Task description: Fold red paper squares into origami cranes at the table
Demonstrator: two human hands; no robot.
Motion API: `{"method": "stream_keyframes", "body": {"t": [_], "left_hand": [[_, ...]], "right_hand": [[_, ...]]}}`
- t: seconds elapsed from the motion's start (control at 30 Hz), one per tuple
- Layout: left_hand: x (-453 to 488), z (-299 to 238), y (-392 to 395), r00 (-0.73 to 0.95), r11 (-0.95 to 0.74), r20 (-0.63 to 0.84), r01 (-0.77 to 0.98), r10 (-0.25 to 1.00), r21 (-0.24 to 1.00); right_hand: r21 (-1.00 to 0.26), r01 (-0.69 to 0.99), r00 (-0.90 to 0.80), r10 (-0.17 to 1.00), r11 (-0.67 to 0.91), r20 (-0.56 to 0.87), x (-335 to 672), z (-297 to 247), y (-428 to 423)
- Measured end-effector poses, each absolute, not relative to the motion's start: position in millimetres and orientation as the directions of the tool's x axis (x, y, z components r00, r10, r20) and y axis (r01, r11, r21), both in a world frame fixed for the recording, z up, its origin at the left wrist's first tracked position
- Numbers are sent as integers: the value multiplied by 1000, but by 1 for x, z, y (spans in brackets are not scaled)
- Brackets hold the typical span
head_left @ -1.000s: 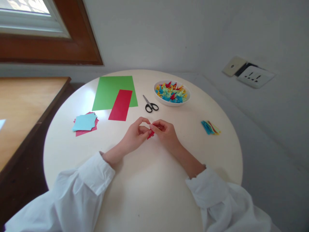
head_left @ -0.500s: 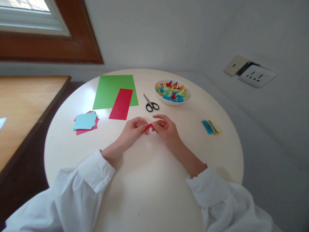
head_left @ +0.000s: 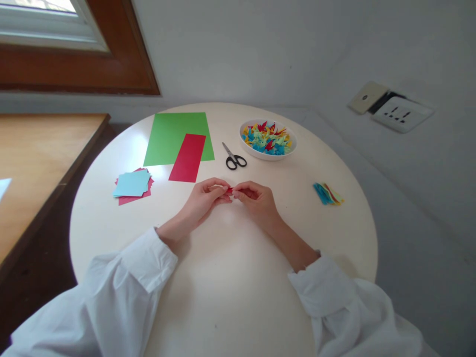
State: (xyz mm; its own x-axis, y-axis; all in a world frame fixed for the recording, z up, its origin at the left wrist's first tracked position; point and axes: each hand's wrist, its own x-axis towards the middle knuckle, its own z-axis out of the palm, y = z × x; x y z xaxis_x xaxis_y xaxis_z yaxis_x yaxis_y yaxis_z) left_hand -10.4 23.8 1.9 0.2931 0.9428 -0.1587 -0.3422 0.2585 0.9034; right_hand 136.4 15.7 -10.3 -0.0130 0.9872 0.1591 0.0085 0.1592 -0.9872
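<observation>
- The left hand (head_left: pixel 206 198) and right hand (head_left: pixel 256 201) are met fingertip to fingertip above the middle of the table (head_left: pixel 230 297), just short of its far half.
- A red piece (head_left: pixel 230 190) of paper is pinched between them. Only a small sliver of it is seen in the gap between the two sets of fingertips; the rest is covered by the fingers.
- Red piece: small, flat-looking, bright red, with a matte surface. Its folds and full outline cannot be made out.
- Left hand: fingers curled in, thumb and forefinger closed on the left end of the red piece.
- Right hand: fingers curled in likewise, thumb and forefinger closed on the right end.
- Whether the red piece touches the table cannot be told; it is held very low over it.
- Both wrists are bare; white sleeves (head_left: pixel 130 282) are pushed back along the forearms, which rest on the table.
- Beyond the hands, black-handled scissors (head_left: pixel 234 157) are laid with the blades pointing away.
- A white bowl (head_left: pixel 266 155) is placed to the right of the scissors and is filled with small folded papers (head_left: pixel 267 139) in red, blue, yellow and green.
- A green sheet (head_left: pixel 167 136) lies at far left, with a red strip (head_left: pixel 188 157) overlapping its near right corner.
- A stack of blue squares (head_left: pixel 132 183) is set on red squares (head_left: pixel 128 200) near the left edge.
- A small fan of coloured strips (head_left: pixel 327 194) lies well apart, to the right.
</observation>
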Motion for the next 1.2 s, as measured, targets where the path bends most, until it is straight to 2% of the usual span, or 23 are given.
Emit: {"method": "stream_keyframes", "body": {"t": [0.33,1.2], "left_hand": [[-9,4,21,227,67,-30,-153,973,986],[-8,1,20,123,-18,28,-83,992,996]], "right_hand": [[-979,38,-1,979,202,202,136,-8,15],[-984,-15,88,981,176,174,131,-6,11]]}}
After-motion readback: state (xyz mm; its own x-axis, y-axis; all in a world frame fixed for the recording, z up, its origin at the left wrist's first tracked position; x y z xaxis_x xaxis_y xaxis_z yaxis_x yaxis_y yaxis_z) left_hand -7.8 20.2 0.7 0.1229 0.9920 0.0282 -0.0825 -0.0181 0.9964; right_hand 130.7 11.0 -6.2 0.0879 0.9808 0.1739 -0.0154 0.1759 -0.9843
